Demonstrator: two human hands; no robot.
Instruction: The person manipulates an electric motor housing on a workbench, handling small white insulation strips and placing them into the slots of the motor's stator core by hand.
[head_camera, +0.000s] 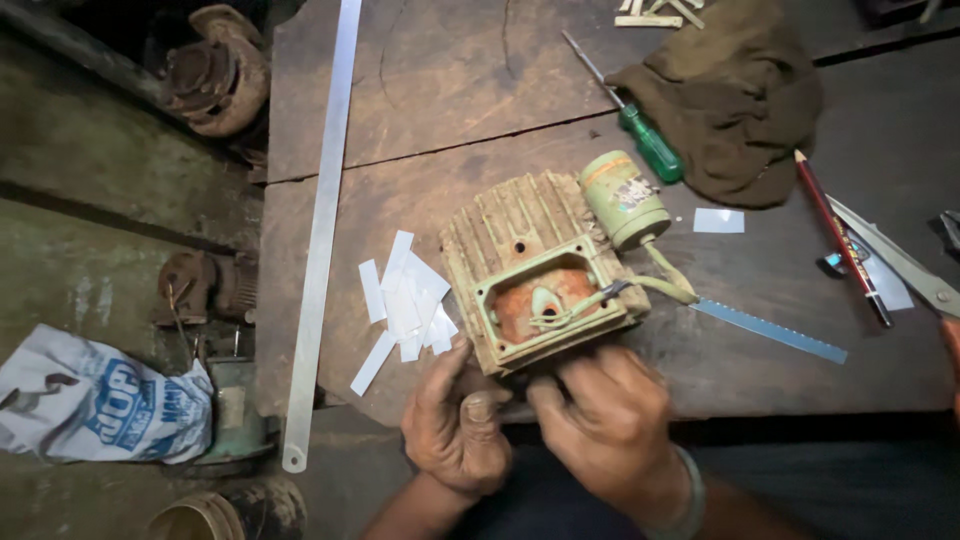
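A worn, finned electric motor housing with an open terminal box and rusty inside lies at the near edge of the wooden bench. A pale green cylinder, a capacitor, hangs off it by two wires. My left hand grips the housing's near left corner with the thumb up against it. My right hand is closed at the near edge of the housing, fingers curled against it; what lies under them is hidden. Several white paper strips lie just left of the housing.
A long steel ruler runs along the bench's left side. A green-handled screwdriver, brown rag, hacksaw blade, red pencil and scissors lie to the right. Old motors and a printed bag sit on the floor at left.
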